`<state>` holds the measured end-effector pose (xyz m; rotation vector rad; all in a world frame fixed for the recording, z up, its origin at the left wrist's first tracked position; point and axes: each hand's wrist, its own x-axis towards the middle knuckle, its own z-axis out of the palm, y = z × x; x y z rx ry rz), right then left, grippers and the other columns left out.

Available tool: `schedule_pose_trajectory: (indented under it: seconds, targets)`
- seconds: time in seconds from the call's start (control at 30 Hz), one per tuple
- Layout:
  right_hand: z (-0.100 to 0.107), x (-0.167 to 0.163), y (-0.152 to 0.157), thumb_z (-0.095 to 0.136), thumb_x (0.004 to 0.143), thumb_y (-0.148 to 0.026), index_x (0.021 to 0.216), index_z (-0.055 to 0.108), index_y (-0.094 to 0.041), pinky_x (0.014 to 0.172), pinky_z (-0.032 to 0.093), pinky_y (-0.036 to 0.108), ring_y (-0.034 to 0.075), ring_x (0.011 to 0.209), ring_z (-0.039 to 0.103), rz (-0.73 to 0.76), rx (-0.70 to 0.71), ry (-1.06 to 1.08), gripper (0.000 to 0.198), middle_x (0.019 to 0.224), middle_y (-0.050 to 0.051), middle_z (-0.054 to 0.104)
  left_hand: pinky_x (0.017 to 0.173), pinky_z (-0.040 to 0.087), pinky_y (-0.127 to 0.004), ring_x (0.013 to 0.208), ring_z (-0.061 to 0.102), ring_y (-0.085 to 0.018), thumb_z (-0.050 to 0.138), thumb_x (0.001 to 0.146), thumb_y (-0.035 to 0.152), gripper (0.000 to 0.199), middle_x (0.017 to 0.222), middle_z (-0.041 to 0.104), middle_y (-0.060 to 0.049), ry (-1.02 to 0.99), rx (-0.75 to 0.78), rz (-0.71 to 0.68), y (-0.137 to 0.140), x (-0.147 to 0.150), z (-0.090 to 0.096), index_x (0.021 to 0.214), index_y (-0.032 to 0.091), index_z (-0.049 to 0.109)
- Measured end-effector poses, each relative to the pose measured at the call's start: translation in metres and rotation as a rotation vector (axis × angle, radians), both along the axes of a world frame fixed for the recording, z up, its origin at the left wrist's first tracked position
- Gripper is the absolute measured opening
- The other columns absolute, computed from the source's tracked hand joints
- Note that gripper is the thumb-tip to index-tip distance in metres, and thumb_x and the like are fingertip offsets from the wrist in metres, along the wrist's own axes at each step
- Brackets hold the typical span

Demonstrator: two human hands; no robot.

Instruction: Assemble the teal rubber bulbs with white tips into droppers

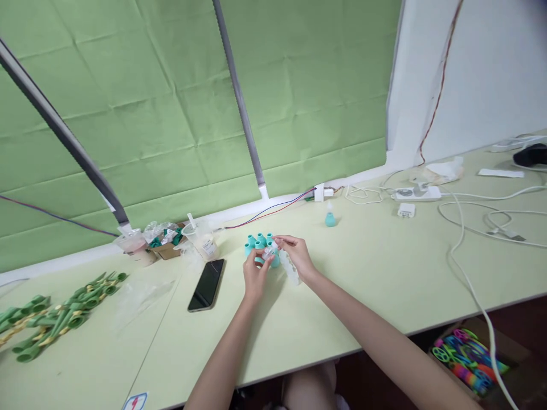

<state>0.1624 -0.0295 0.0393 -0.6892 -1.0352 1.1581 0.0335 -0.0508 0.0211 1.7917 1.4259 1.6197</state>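
My left hand (254,275) pinches a small clear plastic piece (269,251) between thumb and fingers, just in front of a cluster of turquoise bottle-shaped pieces (249,246). Close on its right, my right hand (299,257) is closed, its fingertips at the piece's upper end; what they grip is too small to make out. Beneath the right hand lies a translucent whitish strip (291,272), partly covered by the fingers. Farther back stands a single turquoise piece (330,220) with a clear pointed tip.
A black phone (206,285) lies left of my hands. Behind it are plastic cups (200,239) and a small cardboard box (168,250). Green tubular pieces (77,310) spread at far left. A power strip (416,194) and white cables occupy the right; a box of colourful toys (468,359) sits below.
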Motion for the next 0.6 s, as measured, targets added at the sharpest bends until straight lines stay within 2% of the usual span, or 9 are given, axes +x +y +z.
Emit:
schedule_pose_trajectory:
  seconds: [0.13,0.37,0.5,0.6]
  targets:
    - [0.001,0.001,0.000,0.068,0.065,-0.038,0.080,0.072,-0.016,0.068,0.044,0.029,0.014,0.062,0.055,0.036,0.013,-0.044,0.027,0.062,0.002,0.065,0.057,0.044,-0.022,0.075,0.057,-0.014,0.060,0.074,0.036,0.021,0.082,0.061,-0.004,-0.004,0.035,-0.002,-0.002,0.001,0.001,0.083,0.017,0.057]
    - [-0.001,0.008,0.009,0.074,0.056,-0.036,0.079,0.071,-0.015,0.073,0.048,0.033,0.016,0.063,0.062,0.186,-0.010,-0.091,0.032,0.063,0.003,0.068,0.059,0.046,-0.023,0.080,0.058,-0.015,0.058,0.076,0.035,0.021,0.086,0.062,-0.005,0.040,0.123,0.030,-0.004,-0.001,0.001,0.088,0.017,0.059]
    - [-0.003,0.010,0.015,0.079,0.047,-0.034,0.075,0.070,-0.015,0.069,0.050,0.032,0.017,0.061,0.064,0.224,-0.048,-0.099,0.035,0.067,0.004,0.069,0.058,0.049,-0.023,0.079,0.058,-0.015,0.056,0.078,0.035,0.023,0.089,0.062,-0.005,-0.017,0.120,-0.012,-0.004,-0.002,-0.001,0.092,0.017,0.059]
    - [-0.003,0.012,0.017,0.080,0.045,-0.034,0.070,0.070,-0.014,0.065,0.050,0.030,0.016,0.058,0.063,0.255,-0.012,-0.143,0.033,0.061,0.003,0.067,0.062,0.052,-0.025,0.080,0.059,-0.015,0.054,0.079,0.034,0.022,0.091,0.063,-0.005,-0.023,0.144,-0.034,-0.004,-0.003,-0.005,0.094,0.018,0.058]
